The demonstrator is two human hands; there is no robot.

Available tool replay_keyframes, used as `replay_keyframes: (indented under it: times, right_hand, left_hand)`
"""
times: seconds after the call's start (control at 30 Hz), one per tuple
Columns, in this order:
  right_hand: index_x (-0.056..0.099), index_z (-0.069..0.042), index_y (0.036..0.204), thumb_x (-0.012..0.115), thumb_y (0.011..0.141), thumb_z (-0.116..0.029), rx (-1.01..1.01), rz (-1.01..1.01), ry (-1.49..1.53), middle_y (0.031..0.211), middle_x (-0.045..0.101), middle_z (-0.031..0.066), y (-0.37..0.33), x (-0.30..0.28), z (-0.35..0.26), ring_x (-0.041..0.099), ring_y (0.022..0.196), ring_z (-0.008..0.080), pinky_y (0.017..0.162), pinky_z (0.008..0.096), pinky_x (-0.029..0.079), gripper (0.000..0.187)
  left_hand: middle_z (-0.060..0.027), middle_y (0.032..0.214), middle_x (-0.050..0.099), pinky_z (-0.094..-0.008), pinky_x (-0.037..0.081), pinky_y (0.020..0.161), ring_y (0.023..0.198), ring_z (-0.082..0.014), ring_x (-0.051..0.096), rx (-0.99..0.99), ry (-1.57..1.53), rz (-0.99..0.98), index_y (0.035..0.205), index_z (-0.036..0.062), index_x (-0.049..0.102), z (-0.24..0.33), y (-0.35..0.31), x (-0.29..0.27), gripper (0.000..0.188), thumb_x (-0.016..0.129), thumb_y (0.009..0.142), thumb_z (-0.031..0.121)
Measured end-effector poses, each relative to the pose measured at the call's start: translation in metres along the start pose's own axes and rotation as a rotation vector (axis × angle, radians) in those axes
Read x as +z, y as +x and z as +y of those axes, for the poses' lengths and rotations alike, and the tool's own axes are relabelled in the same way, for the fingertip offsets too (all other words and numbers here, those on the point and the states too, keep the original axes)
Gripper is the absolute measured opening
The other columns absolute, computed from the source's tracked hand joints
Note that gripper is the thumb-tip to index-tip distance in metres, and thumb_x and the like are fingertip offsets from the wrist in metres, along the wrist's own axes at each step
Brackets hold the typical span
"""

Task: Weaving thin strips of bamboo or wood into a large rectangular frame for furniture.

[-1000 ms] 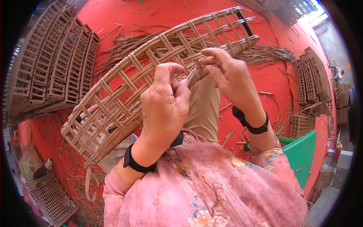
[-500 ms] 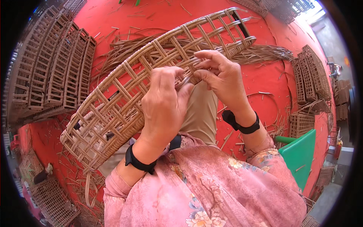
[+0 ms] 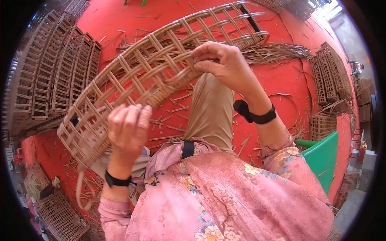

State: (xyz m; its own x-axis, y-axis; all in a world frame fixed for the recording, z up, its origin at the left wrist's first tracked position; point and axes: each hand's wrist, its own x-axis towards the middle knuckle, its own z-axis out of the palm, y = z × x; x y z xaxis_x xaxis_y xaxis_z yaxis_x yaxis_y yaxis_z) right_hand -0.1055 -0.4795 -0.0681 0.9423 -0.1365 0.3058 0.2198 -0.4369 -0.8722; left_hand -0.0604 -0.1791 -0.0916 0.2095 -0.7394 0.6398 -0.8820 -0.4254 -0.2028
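A long, brown woven wicker basket (image 3: 167, 87) with an open lattice lies slantwise across my lap, its far-right end raised. Its near edge is wrapped in close-set strips. My left hand (image 3: 128, 130) is curled over that near edge toward the lower left, slightly blurred. Farther right, my right hand (image 3: 223, 62) pinches the same edge between thumb and fingers. From the basket's lower-left corner hangs a loose strip (image 3: 80, 190). A dark bar (image 3: 252, 23) shows inside the far-right end.
Stacked lattice baskets (image 3: 66, 74) rise at the left, with more baskets (image 3: 333, 78) at the right. Behind my basket, a bundle of loose strips (image 3: 277, 53) lies on the red floor covering (image 3: 289, 90). Cut scraps are scattered about. A green plastic seat (image 3: 323, 158) stands by my right elbow.
My left hand has moved down and left along the near edge, away from my right hand. The basket has shifted slightly up and left, with my right hand still at its edge.
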Motion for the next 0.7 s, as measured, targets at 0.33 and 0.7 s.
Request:
replay_keyframes:
  times: [0.33,0.7]
  right_hand:
    - [0.069,-0.002,0.102,0.073,0.083,-0.01,-0.029,0.286,0.008,0.086,0.073,0.0164,-0.002,0.105,-0.036,0.072,0.078,0.0292,0.07,0.0355,0.056,0.021]
    - [0.069,-0.003,0.109,0.068,0.088,0.002,0.196,0.529,0.128,0.083,0.072,0.002,-0.075,0.036,-0.065,0.063,0.074,0.0022,0.064,0.0191,0.05,0.022]
  left_hand:
    - [-0.0099,0.107,0.056,-0.043,0.046,0.086,0.101,-0.0322,0.054,-0.175,-0.185,-0.05,0.106,0.0076,0.058,-0.092,-0.011,-0.013,0.045,0.075,0.066,-0.005]
    - [-0.0082,0.109,0.056,-0.0385,0.045,0.092,0.106,-0.0285,0.053,-0.432,-0.472,-0.184,0.097,0.0051,0.06,-0.089,-0.016,-0.029,0.032,0.077,0.07,-0.003]
